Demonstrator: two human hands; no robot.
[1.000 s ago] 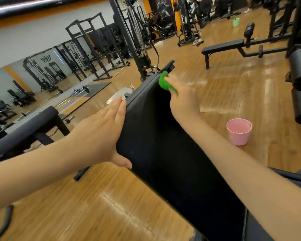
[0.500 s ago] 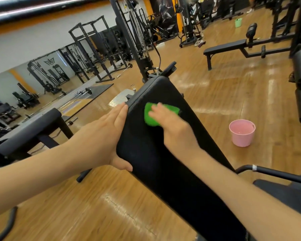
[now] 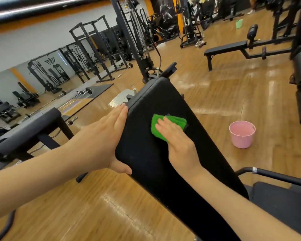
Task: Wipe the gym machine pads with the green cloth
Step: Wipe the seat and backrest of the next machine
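A long black backrest pad [image 3: 146,153] slopes up from the lower right to the middle of the view. A folded green cloth [image 3: 170,122] lies flat on its upper half. My right hand [image 3: 177,141] presses the cloth down with straight fingers and covers its near part. My left hand [image 3: 102,140] rests flat against the pad's left edge, fingers straight, thumb under the lower corner.
A pink bucket [image 3: 242,133] with liquid stands on the wooden floor to the right. A black roller pad on a frame [image 3: 30,131] is at the left. A seat pad [image 3: 281,202] and handle bar [image 3: 274,176] lie at lower right. A flat bench [image 3: 226,49] stands farther back.
My right hand has brought the cloth from the pad's top right edge down onto the pad's face, sliding it toward me. The left hand has stayed on the left edge.
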